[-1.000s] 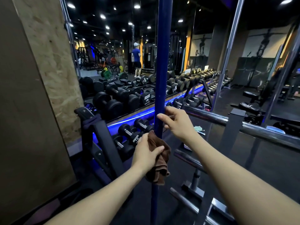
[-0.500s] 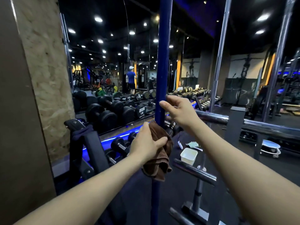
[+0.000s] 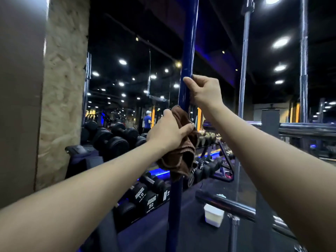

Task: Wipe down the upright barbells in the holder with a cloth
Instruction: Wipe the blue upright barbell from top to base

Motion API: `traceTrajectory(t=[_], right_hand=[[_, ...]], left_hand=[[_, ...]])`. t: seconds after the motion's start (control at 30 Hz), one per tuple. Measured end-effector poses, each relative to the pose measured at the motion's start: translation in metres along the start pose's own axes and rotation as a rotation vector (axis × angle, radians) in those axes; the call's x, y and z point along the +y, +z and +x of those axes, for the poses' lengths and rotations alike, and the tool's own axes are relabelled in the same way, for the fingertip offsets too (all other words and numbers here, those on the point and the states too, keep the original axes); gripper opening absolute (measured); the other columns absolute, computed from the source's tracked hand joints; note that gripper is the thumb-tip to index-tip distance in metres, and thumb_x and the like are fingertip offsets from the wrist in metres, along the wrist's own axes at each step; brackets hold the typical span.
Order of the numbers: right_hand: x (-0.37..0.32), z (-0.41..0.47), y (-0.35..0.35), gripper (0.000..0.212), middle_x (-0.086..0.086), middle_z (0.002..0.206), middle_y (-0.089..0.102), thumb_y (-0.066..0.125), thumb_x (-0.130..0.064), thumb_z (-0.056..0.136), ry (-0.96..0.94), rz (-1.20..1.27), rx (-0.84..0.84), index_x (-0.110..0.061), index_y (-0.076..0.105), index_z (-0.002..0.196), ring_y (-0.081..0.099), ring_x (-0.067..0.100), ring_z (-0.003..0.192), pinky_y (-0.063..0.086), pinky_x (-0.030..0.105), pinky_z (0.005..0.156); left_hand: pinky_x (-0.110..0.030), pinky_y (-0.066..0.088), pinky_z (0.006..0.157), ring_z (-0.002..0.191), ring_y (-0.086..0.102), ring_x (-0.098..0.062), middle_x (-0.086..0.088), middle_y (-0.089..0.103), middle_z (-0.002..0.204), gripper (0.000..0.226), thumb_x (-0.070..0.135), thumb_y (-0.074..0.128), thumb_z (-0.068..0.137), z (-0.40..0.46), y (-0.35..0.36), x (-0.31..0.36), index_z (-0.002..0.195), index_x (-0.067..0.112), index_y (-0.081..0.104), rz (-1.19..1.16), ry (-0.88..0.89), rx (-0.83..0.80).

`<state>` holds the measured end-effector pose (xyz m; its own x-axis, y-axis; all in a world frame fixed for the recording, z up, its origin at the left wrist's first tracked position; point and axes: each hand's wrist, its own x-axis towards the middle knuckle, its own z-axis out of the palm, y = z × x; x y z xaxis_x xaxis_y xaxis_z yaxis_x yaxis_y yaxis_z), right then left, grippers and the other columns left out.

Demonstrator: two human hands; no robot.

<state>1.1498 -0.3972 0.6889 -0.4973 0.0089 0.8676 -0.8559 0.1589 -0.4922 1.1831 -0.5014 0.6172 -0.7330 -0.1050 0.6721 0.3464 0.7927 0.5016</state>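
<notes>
Left wall: a rough beige textured pillar (image 3: 63,88) beside a plain brown panel (image 3: 20,99).
Ceiling: dark, dotted with round recessed lights (image 3: 281,42).
Mirror: a large wall mirror (image 3: 131,91) reflects more lights and a distant person in a blue shirt (image 3: 147,120).
Rack: black dumbbells (image 3: 116,140) in rows, blue strip light (image 3: 158,172) under the upper tier.
Floor: dark, with a small white box (image 3: 213,217).
Right: chrome horizontal rails (image 3: 307,130).

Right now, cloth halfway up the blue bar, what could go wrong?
1. The right hand grips the blue bar just above the cloth; the left hand could run into it.
2. Loose cloth hanging below may slip.
3. Pushing could tip the upright bar toward the silver bars.
</notes>
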Motion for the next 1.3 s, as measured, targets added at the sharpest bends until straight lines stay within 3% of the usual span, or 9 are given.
traceTrajectory(t=[0.2, 0.27, 0.33, 0.53, 0.7, 0.83, 0.97, 1.17, 1.3], right_hand=[[0.014, -0.037, 0.002, 0.016, 0.016, 0.087, 0.068, 0.063, -0.018, 0.092, 0.068, 0.044, -0.061, -0.005, 0.068, 0.1, 0.064, 0.025, 0.066, 0.058, 0.038, 0.062], [0.015, -0.045, 0.006, 0.018, 0.018, 0.095, 0.071, 0.065, -0.019, 0.09, 0.078, -0.003, -0.041, -0.005, 0.069, 0.102, 0.07, 0.033, 0.079, 0.059, 0.043, 0.069], [0.013, -0.048, 0.007, 0.022, 0.019, 0.099, 0.071, 0.067, -0.02, 0.089, 0.112, -0.025, -0.03, -0.006, 0.069, 0.106, 0.07, 0.034, 0.086, 0.059, 0.04, 0.064], [0.0, -0.046, 0.0, 0.027, 0.014, 0.092, 0.068, 0.069, -0.013, 0.087, 0.255, 0.006, -0.099, -0.005, 0.065, 0.112, 0.063, 0.018, 0.069, 0.048, 0.02, 0.042], [0.012, -0.044, 0.005, 0.028, 0.015, 0.101, 0.069, 0.07, -0.01, 0.085, 0.275, 0.114, -0.028, -0.005, 0.063, 0.111, 0.069, 0.024, 0.088, 0.055, 0.023, 0.052], [0.023, -0.046, 0.007, 0.025, 0.014, 0.094, 0.07, 0.073, -0.014, 0.083, 0.238, 0.079, 0.029, -0.006, 0.066, 0.106, 0.069, 0.024, 0.077, 0.052, 0.022, 0.05], [0.024, -0.048, 0.01, 0.017, 0.014, 0.093, 0.07, 0.075, -0.016, 0.082, 0.196, 0.004, 0.058, -0.01, 0.067, 0.096, 0.07, 0.029, 0.086, 0.059, 0.042, 0.078], [0.027, -0.05, 0.008, 0.028, 0.013, 0.096, 0.07, 0.075, -0.017, 0.08, 0.215, -0.05, 0.016, -0.006, 0.067, 0.104, 0.07, 0.026, 0.087, 0.059, 0.041, 0.079], [0.034, -0.055, 0.01, 0.028, 0.013, 0.095, 0.071, 0.077, -0.017, 0.079, 0.219, -0.093, -0.001, -0.005, 0.069, 0.103, 0.07, 0.026, 0.088, 0.058, 0.041, 0.08]], left_hand=[[-0.034, 0.043, 0.086, 0.107, 0.055, -0.028, -0.011, 0.054, 0.124, 0.073, 0.054, 0.056, 0.087, -0.04, 0.023, -0.035, 0.131, 0.005, 0.025, -0.12, 0.033, -0.081], [-0.038, 0.044, 0.091, 0.111, 0.055, -0.029, -0.013, 0.054, 0.126, 0.074, 0.05, 0.056, 0.089, -0.051, 0.029, -0.039, 0.134, 0.002, 0.02, -0.165, 0.051, -0.023], [-0.039, 0.046, 0.089, 0.108, 0.057, -0.029, -0.013, 0.056, 0.123, 0.069, 0.047, 0.055, 0.091, -0.054, 0.032, -0.036, 0.133, 0.003, 0.023, -0.211, 0.064, 0.057], [-0.033, 0.042, 0.077, 0.1, 0.059, -0.025, -0.003, 0.062, 0.114, 0.044, 0.049, 0.056, 0.089, -0.027, 0.018, -0.012, 0.12, 0.019, 0.047, -0.29, 0.029, 0.288], [-0.038, 0.042, 0.081, 0.11, 0.056, -0.03, -0.007, 0.054, 0.124, 0.049, 0.045, 0.055, 0.091, -0.054, 0.041, -0.027, 0.127, 0.018, 0.035, -0.116, 0.005, 0.154], [-0.042, 0.044, 0.089, 0.121, 0.05, -0.031, -0.009, 0.045, 0.135, 0.061, 0.047, 0.052, 0.092, -0.1, 0.064, -0.055, 0.133, 0.014, 0.023, 0.064, -0.047, -0.065], [-0.039, 0.042, 0.086, 0.122, 0.049, -0.03, -0.011, 0.045, 0.137, 0.06, 0.046, 0.053, 0.092, -0.087, 0.058, -0.041, 0.132, 0.009, 0.028, 0.101, -0.06, 0.049], [-0.04, 0.039, 0.076, 0.114, 0.052, -0.03, -0.009, 0.048, 0.128, 0.05, 0.047, 0.048, 0.093, -0.057, 0.043, -0.022, 0.127, 0.013, 0.031, 0.006, 0.008, 0.18], [-0.039, 0.043, 0.079, 0.12, 0.046, -0.03, -0.01, 0.041, 0.131, 0.052, 0.048, 0.044, 0.095, -0.094, 0.066, -0.045, 0.131, 0.015, 0.025, 0.16, 0.038, 0.151]])
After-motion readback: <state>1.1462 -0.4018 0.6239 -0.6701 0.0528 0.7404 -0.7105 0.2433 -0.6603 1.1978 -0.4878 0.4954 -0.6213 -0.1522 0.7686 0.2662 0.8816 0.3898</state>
